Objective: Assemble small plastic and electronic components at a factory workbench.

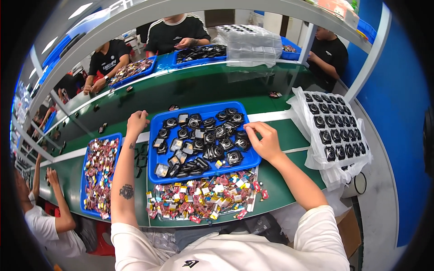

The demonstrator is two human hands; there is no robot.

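Observation:
A blue tray (pixel 203 178) holds black camera-like housings (pixel 226 143) with round lens parts, some turned to show pale screens. Beyond the tray's left rim, over the belt's edge, my left hand (pixel 137 123) has its fingers curled in; whatever it may hold is hidden. My right hand (pixel 266 141) is at the tray's right rim with thumb and fingers pinched together, close to a black housing (pixel 242 143). I cannot make out anything between those fingertips. Small circuit boards with red, white and yellow parts (pixel 203 198) lie heaped just in front of the tray.
Another blue tray of small boards (pixel 100 176) stands left of my left forearm. Stacked white trays of black housings (pixel 332 122) rise at the right. Behind runs a green conveyor belt (pixel 203 86) with scattered pieces. Co-workers (pixel 176 34) sit across it and at the left.

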